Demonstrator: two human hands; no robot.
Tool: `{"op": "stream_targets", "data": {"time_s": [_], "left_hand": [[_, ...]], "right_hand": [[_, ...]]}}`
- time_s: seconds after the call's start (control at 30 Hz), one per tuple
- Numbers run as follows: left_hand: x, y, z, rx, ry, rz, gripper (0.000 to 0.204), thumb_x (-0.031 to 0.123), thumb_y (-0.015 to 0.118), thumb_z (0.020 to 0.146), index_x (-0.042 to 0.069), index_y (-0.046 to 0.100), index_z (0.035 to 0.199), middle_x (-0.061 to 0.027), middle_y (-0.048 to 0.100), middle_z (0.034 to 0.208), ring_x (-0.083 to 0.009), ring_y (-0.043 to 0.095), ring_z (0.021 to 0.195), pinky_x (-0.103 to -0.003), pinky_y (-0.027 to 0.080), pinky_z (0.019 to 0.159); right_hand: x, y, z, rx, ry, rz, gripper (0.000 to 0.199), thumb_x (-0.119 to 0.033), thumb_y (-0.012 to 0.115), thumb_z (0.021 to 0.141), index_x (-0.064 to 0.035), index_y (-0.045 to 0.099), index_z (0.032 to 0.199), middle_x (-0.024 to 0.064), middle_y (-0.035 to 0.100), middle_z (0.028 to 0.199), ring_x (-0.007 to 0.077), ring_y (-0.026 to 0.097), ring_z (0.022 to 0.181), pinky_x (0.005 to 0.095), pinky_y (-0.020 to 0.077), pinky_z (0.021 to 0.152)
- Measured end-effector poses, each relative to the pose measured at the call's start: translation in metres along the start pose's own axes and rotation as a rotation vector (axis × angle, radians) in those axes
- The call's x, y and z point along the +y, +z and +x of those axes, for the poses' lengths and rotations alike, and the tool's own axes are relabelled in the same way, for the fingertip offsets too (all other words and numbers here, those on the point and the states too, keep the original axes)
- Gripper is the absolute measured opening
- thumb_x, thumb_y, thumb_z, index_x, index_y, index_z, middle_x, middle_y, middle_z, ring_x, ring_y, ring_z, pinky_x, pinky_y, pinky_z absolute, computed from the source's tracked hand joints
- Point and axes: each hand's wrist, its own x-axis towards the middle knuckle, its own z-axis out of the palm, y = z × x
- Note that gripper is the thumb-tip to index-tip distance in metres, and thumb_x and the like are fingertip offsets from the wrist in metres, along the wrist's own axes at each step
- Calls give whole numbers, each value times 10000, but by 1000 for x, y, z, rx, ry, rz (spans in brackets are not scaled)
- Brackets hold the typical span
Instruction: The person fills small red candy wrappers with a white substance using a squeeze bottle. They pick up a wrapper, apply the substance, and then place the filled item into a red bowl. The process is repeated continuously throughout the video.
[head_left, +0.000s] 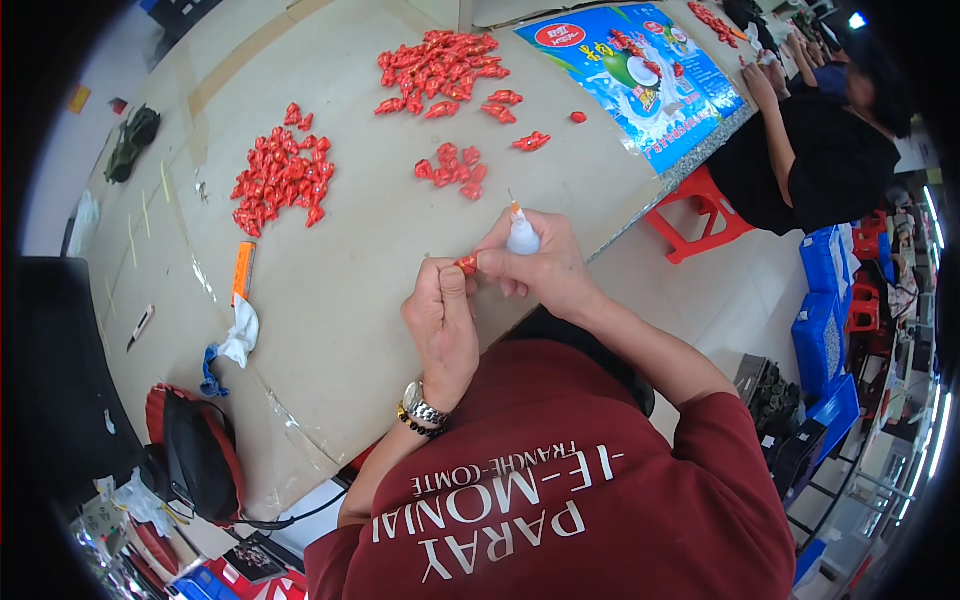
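Between the fingertips of both hands is a small red piece [466, 265], partly hidden by them. My left hand [441, 318] is closed, pinching it by thumb and forefinger; a watch and a beaded bracelet are on that wrist. My right hand [556, 265] touches the piece with its thumb and also grips a small white squeeze bottle [522, 237], whose orange collar and thin needle tip point up and away. Just beyond lies a small cluster of red pieces [452, 170]. Farther back sits a larger red pile [440, 68], and another red pile [283, 178] is at left.
On the table [340, 240] at left are an orange strip [243, 270], a crumpled white tissue [240, 335], a utility knife [142, 326] and a black-and-red pouch [197, 450]. A blue poster [640, 85] covers the far right. A person [815, 150] works beside a red stool [700, 215].
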Motion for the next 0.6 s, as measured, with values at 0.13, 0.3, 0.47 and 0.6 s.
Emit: {"op": "stream_targets", "data": {"time_s": [0.13, 0.3, 0.47, 0.6], "left_hand": [[7, -1, 2, -21, -27, -47, 316, 285, 461, 994, -1, 596, 1018, -24, 579, 665, -52, 455, 527, -219, 358, 479], [16, -9, 7, -119, -55, 47, 280, 186, 515, 968, -18, 583, 1147, 14, 555, 674, -34, 429, 528, -200, 341, 486], [30, -39, 11, -129, -17, 292, 265, 84, 691, 816, 20, 627, 1065, -31, 523, 557, -105, 487, 505, -254, 394, 502], [38, -73, 26, 69, 250, 723, 342, 92, 736, 740, 27, 628, 1059, -105, 592, 769, -237, 529, 759, -345, 439, 694]], "right_hand": [[-4, -11, -1, 45, 23, -43, 97, -96, 688, 808, -22, 627, 825, 19, 596, 663, 67, 534, 504, 202, 402, 439], [-16, -38, 31, 332, -79, -115, 91, -88, 680, 788, -11, 643, 817, 10, 597, 672, 66, 534, 532, 226, 417, 492], [-24, -68, 85, 437, -208, -503, 107, -88, 709, 734, 0, 674, 784, 48, 636, 709, 97, 570, 572, 267, 439, 529], [-23, -71, 109, 416, -184, -760, 136, -104, 715, 722, 8, 682, 790, 105, 653, 753, 163, 604, 622, 313, 465, 589]]}}
